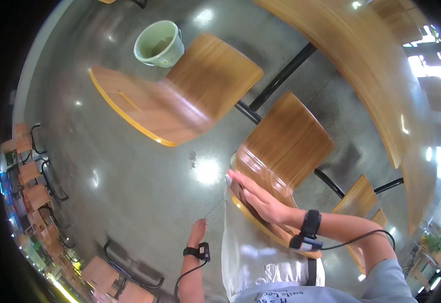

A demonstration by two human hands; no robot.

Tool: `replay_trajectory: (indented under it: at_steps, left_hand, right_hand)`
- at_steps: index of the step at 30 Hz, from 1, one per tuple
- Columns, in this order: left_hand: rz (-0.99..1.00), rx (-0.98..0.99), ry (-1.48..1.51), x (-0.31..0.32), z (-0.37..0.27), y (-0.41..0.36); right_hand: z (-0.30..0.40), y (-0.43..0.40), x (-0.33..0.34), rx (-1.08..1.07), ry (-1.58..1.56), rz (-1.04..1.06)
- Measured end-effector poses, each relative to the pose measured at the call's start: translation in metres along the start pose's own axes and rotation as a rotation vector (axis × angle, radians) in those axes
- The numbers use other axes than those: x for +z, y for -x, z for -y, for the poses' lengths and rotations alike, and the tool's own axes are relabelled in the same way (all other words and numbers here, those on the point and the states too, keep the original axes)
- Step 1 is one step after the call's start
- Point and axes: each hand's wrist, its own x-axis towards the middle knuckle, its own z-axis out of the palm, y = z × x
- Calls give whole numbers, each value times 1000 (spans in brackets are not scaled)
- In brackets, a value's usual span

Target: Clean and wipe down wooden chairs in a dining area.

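My right hand (260, 199) lies against the backrest of a bent-plywood chair (286, 142), close in front of my body. Something small and whitish shows at its fingertips; whether the hand holds a cloth there I cannot tell. My left hand (197, 230) hangs over the floor to the left of that chair, its fingers loosely curled and partly hidden from this angle, touching no furniture. A second plywood chair (212, 75) with a slot in its backrest stands farther ahead, a pale green bucket (159, 43) just beyond it.
A long wooden table (379, 75) curves along the right side. Black metal bars (283, 77) join the chairs near floor level. More wooden chairs (353, 197) stand at the lower right, and rows of chairs (101, 272) run along the left. The grey floor (148, 189) is shiny.
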Motion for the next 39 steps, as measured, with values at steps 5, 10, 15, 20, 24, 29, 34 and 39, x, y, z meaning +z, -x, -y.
replay_trajectory:
  at_steps: [5, 10, 15, 20, 24, 29, 34, 39]
  left_hand:
    - [-135, -59, -85, -53, -8, 35]
    - [-142, -23, -134, -62, -19, 43]
    - [-140, 62, -171, -44, -13, 45]
    - [-218, 239, -4, -11, -14, 72]
    - [-159, 118, 55, 42, 24, 79]
    - [-150, 473, -761, 54, 164, 89]
    - [37, 29, -103, 118, 115, 87]
    - [-105, 6, 107, 87, 79, 100]
  right_hand:
    - [26, 92, 6, 3, 299, 154]
    - [2, 148, 2, 186, 295, 9]
    - [-10, 62, 10, 30, 211, -106]
    - [-10, 98, 3, 137, 226, -35]
    - [-39, 222, -27, 230, 342, -20]
    - [-38, 258, -5, 190, 209, -230]
    - [-34, 255, -7, 106, 604, -417]
    - [6, 222, 24, -380, 1138, -374]
